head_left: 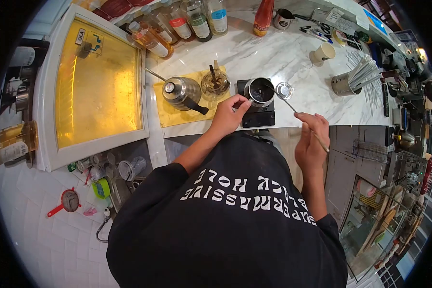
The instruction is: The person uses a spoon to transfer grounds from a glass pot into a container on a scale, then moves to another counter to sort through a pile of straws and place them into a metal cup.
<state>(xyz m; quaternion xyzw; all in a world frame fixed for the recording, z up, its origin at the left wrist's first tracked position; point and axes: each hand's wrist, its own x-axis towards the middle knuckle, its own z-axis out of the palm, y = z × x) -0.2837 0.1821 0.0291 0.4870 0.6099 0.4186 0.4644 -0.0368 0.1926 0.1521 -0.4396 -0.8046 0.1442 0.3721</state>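
A metal cup (260, 103) with dark contents stands on a black scale (258, 120) near the counter's front edge. My left hand (229, 114) has its thumb and fingers closed on the cup's left rim. Held in my right hand (313, 137), a long metal spoon (287, 103) slants down into the cup. A small clear glass lid or dish (284, 90) lies just right of the cup. To the left, a glass vessel (215, 83) with dark residue and a steel gooseneck kettle (182, 92) sit on a yellow cloth (168, 117).
Several bottles (182, 28) line the back left, beside a red bottle (263, 19) and a small metal pitcher (283, 19). A paper cup (325, 51) and a straw holder (343, 84) stand at right. A yellow-paned door (101, 84) borders the left.
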